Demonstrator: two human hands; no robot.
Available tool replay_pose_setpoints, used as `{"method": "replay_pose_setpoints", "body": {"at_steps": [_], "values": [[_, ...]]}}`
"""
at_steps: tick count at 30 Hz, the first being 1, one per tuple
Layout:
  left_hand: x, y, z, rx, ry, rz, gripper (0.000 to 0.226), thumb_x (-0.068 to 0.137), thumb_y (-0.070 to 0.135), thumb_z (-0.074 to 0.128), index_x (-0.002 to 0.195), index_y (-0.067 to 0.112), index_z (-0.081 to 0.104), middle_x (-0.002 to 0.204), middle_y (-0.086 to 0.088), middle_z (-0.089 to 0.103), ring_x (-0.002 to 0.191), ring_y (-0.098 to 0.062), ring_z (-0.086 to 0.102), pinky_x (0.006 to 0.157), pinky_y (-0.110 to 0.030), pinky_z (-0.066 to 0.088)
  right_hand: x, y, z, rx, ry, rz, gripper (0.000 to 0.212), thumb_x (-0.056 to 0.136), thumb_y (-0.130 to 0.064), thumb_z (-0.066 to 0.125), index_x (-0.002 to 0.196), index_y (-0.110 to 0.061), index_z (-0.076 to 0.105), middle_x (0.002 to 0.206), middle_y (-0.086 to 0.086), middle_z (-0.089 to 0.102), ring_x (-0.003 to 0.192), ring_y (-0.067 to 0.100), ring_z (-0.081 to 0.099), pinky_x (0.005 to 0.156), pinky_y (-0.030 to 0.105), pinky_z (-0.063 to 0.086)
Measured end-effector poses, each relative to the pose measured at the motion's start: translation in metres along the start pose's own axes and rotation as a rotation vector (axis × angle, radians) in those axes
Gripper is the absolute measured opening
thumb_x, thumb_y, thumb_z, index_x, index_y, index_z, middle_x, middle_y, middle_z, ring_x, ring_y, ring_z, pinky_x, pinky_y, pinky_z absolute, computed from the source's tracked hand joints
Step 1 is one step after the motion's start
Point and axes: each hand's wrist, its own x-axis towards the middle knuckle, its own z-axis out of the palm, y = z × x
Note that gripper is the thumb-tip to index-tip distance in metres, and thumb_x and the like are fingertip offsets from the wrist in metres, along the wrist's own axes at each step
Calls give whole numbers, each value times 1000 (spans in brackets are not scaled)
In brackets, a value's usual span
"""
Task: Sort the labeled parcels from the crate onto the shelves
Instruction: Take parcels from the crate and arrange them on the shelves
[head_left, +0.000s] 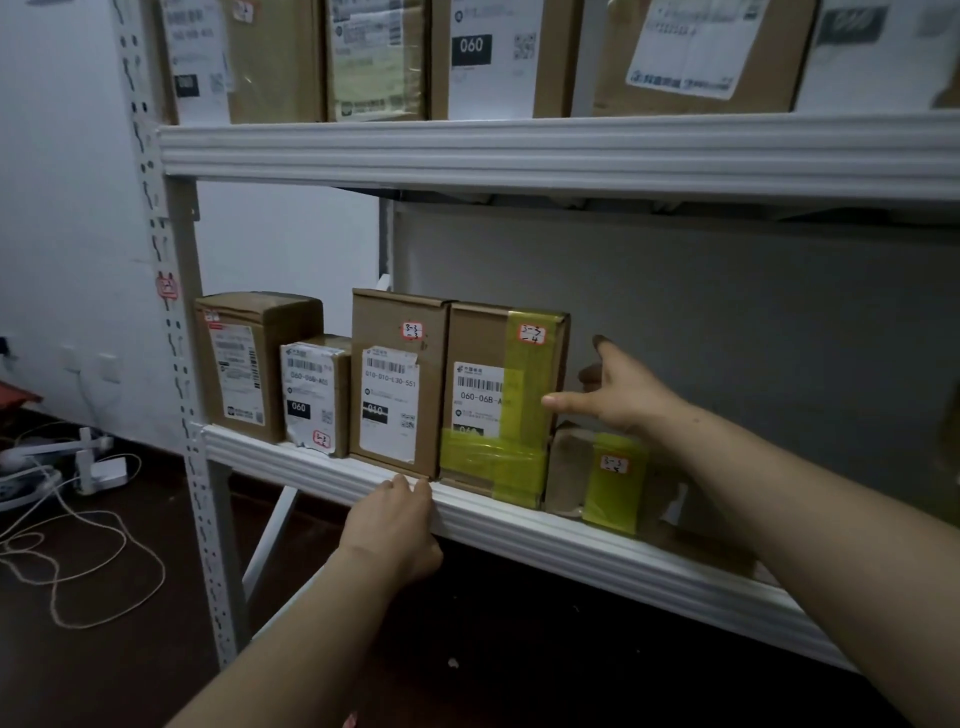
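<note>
White wall (62, 208) filled the left of the view, and dark floor (130, 649) ran below it. Against the wall stood a white metal rack (174, 364) with a grey back panel (727, 312). Its upper shelf (519, 150) carried a row of brown cardboard parcels (696, 52) with white shipping labels facing out, one of them printed 060.

Five more labeled parcels stood in a row on the lower shelf (571, 545), at its left end. The tall parcel (395, 374) carried a red-bordered sticker reading 3-3-3. Touching its right side was the taped parcel (498, 395), bound with yellow tape and marked 3-3-4. At the far left stood the plain brown parcel (244, 364), and between it and the tall one sat the short parcel (314, 395), printed 060. The low parcel (597, 478), with a yellow tape band and a sticker 3-3-5, lay just to the right of the taped parcel.

The right hand (618, 395) was spread above the low parcel, its thumb stretched out to touch the right side of the taped parcel and its fingers straight and apart. The left hand (395, 525) held the front lip of the lower shelf below the tall parcel, its fingers curled over the edge.

On the floor at the left lay loose white cables (78, 545) and a small white charger block (106, 467).
</note>
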Motion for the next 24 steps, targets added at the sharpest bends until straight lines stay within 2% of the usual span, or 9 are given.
{"method": "replay_pose_setpoints", "body": {"at_steps": [4,7,10,13,15,18,21,22,24], "values": [[0,2,-1,-3,-47,-14,68,84,33,50,145,12,28,137,-9,42,128,-26,41,100,-36,41,-18,32,-23,-254,-97,30,107,74,-36,79,152,-10,11,155,12,26,141,26,30,112,34,31],[-6,9,-19,-2,-65,-34,47,84,30,51,127,14,48,127,-7,52,119,-26,50,91,-36,45,-35,52,-33,-509,-174,31,94,76,-38,77,147,-6,24,152,12,33,137,26,35,110,32,32],[-16,28,-47,33,145,-7,24,86,23,47,103,18,63,106,-4,64,97,-24,60,71,-30,44,-41,63,-33,-623,-194,1,72,81,-32,73,140,-9,37,143,13,43,129,28,43,104,36,39],[-25,58,-69,83,297,131,25,88,20,43,100,21,66,98,-2,66,90,-24,63,64,-27,43,-36,69,-28,-680,-158,-48,52,85,-19,68,133,-11,48,136,14,49,125,31,47,101,35,42],[-30,81,-81,89,362,213,28,88,20,43,104,21,66,98,-1,66,90,-26,64,66,-28,45,-34,71,-24,-681,-130,-64,49,85,-14,66,132,-13,50,134,14,50,124,32,47,101,36,42],[-30,112,-96,-21,518,339,29,87,23,44,103,20,68,98,-2,68,94,-28,64,64,-27,42,-41,71,-28,-645,-128,-69,58,91,-27,62,141,-12,38,144,15,40,133,33,38,109,40,33],[-31,152,-114,-226,653,555,32,71,24,39,73,17,70,72,-3,67,71,-28,67,50,-28,49,-62,73,-59,-642,48,-154,59,93,-29,55,146,-17,30,150,10,32,139,27,29,115,37,20],[-30,166,-119,-300,707,584,31,69,23,39,74,17,69,73,-4,67,72,-28,66,51,-30,51,-72,74,-75,-631,153,-205,54,93,-21,53,144,-19,35,148,7,36,137,25,32,113,35,20],[-31,202,-134,-481,652,598,31,73,17,47,96,15,68,93,-6,66,92,-28,61,71,-34,51,-96,80,-112,-539,392,-289,49,86,-4,51,132,-19,51,136,3,50,128,22,42,107,33,28]]}}
